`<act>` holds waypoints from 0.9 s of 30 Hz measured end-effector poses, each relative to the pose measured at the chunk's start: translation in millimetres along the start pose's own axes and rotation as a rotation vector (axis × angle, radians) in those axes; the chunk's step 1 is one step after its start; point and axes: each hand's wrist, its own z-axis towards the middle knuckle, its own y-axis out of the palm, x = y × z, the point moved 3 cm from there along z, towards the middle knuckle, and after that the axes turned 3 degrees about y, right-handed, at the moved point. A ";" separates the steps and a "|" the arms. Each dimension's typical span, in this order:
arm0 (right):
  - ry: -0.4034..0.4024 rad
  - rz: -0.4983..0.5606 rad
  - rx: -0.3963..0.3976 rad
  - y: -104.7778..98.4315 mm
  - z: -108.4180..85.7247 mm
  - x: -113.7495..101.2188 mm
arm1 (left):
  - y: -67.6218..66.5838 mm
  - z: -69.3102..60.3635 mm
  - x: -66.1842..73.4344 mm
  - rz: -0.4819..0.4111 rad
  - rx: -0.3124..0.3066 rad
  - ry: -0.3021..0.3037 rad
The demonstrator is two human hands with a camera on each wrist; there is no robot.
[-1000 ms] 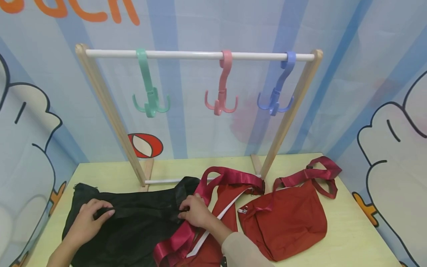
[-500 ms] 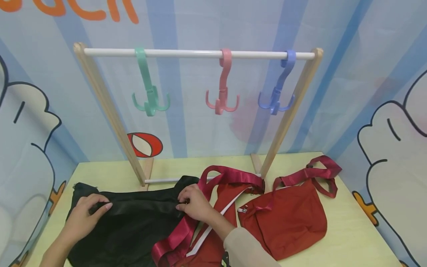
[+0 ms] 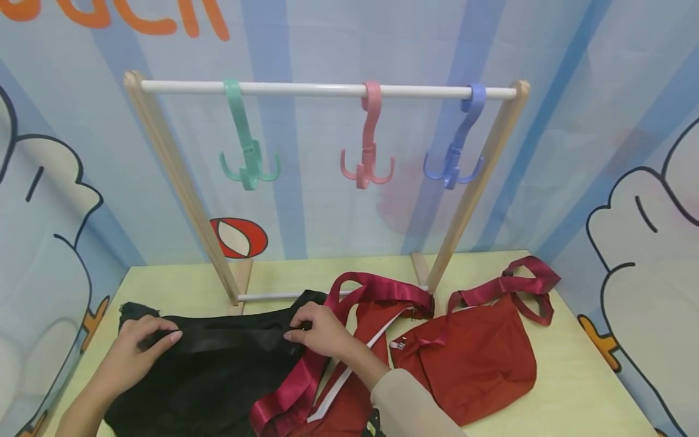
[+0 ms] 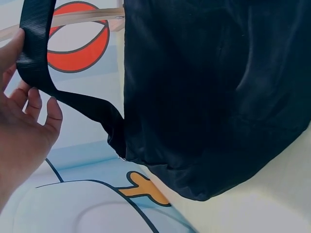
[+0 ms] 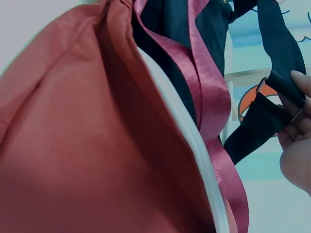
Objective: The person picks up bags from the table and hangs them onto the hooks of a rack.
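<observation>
1. Head view: a black bag [image 3: 213, 388] is laid out at the left of the pale yellow surface [image 3: 579, 388], its near end cut off by the frame.
2. Black strap [image 4: 36, 43]: held at two places, well apart, by both hands, above the black bag.
3. Left hand [image 3: 128, 355]: the strap is pinched, with the thumb and fingers brought together on it; the outer fingers are seen loosely bent in the left wrist view.
4. Right hand [image 3: 322, 334]: the strap is gripped beside a metal buckle [image 5: 261, 86], with thumb and fingers closed onto the band; a beige sleeve [image 3: 415, 403] is worn on this arm.
5. Middle red bag [image 3: 344, 409]: placed just beside the black bag, partly covered by the right forearm; its opening is edged by a white strip [image 5: 180, 119].
6. Crimson strap [image 3: 297, 388]: looped from the middle red bag and draped by the black bag's right edge.
7. Right red bag [image 3: 480, 367]: laid flat, tilted, with its own crimson band [image 3: 486, 294] trailed toward the far right corner.
8. Rack [image 3: 182, 188]: stood at the back, wooden posts joined by a white bar [image 3: 306, 88].
9. Hooks, green [image 3: 249, 161], pink [image 3: 367, 164] and blue [image 3: 452, 164]: hung from the bar.
10. Backdrop [image 3: 327, 224]: striped in blue, printed with cartoon figures.
</observation>
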 end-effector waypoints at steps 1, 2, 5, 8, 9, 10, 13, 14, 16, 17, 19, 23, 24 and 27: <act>0.005 0.002 -0.008 -0.8 0.0 0.2 | -0.3 0.1 0.4 -0.001 -0.005 -0.002; 0.008 0.002 -0.015 -1.8 -0.1 0.0 | -0.8 0.4 1.0 -0.003 -0.008 -0.002; 0.011 -0.002 -0.029 -4.7 -0.5 0.0 | -2.2 1.9 3.5 -0.013 -0.031 -0.011; 0.005 -0.005 -0.031 -7.2 -1.1 -0.6 | -3.3 3.7 6.5 -0.033 -0.067 -0.045; 0.002 -0.005 -0.029 -8.0 -1.3 -1.0 | -3.5 4.2 7.4 -0.038 -0.081 -0.064; -0.004 -0.007 -0.027 -8.6 -1.4 -1.1 | -3.8 4.5 8.3 -0.041 -0.090 -0.080; -0.019 0.007 -0.031 -10.4 -1.2 -1.9 | -3.9 4.2 10.3 -0.041 -0.119 -0.124; -0.023 0.016 -0.034 -10.8 -1.1 -1.9 | -3.9 4.0 10.9 -0.040 -0.129 -0.134; -0.033 0.032 -0.043 -11.9 -0.5 -2.3 | -3.8 3.7 12.0 -0.039 -0.140 -0.144; -0.036 0.040 -0.048 -12.5 -0.4 -2.9 | -3.8 3.6 12.4 -0.041 -0.145 -0.147; -0.040 0.046 -0.058 -13.8 -0.5 -4.6 | -3.8 3.9 13.3 -0.043 -0.147 -0.142; -0.035 0.042 -0.089 -15.3 -0.9 -7.1 | -3.2 5.6 14.1 -0.051 -0.119 -0.065; -0.032 0.041 -0.099 -15.6 -0.9 -7.6 | -3.0 6.1 14.2 -0.055 -0.109 -0.039; -0.006 0.043 -0.135 -15.6 -0.5 -7.9 | -2.4 6.3 13.7 -0.077 -0.093 0.020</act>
